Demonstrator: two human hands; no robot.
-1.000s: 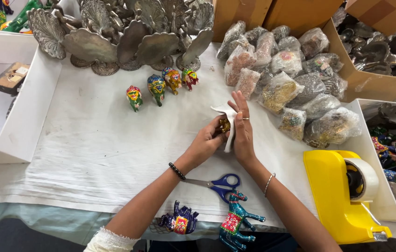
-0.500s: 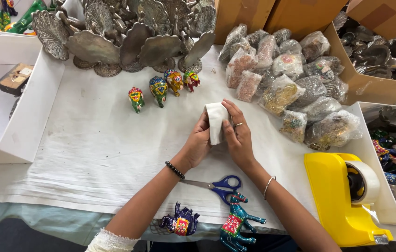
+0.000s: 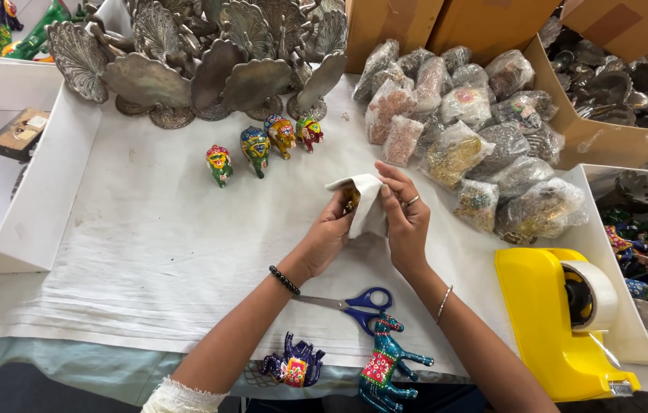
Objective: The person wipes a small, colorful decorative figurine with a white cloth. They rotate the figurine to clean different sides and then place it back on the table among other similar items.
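Both hands meet over the middle of the desk (image 3: pixel 148 252), which is spread with white cloth. The left hand (image 3: pixel 329 237) has its grip clamped on a small gold-coloured figure (image 3: pixel 350 200), mostly hidden inside a white wrapping sheet (image 3: pixel 366 203); the right hand (image 3: pixel 404 222), a ring on one finger, has its grip pressed together on the same sheet from the other side. The sheet stands up between the two grips, folded around the figure.

Just beyond the grips, up and to the left, four small painted figurines (image 3: pixel 263 147) stand in a loose row, green, blue, yellow and red. Farther beyond them sits a cluster of grey metal peacock stands (image 3: pixel 201 69) with fanned tails. Up and to the right of the grips lies a heap of clear plastic pouches (image 3: pixel 477 130), each lumpy and filled with small gold, silver or pinkish pieces. Behind that heap stand brown cardboard boxes (image 3: pixel 591 141), one open and holding dark metal pieces.

Nearer the person than the grips, blue-handled scissors (image 3: pixel 354 304) lie flat, and below them a teal painted horse (image 3: pixel 385 363) and a purple painted elephant (image 3: pixel 293 365) lie at the desk edge. To the lower right sits a yellow tape dispenser (image 3: pixel 553 329) with a pale roll. Far left of the grips is a white tray (image 3: pixel 10 222) holding a small brown box with a pale label (image 3: pixel 19 131)
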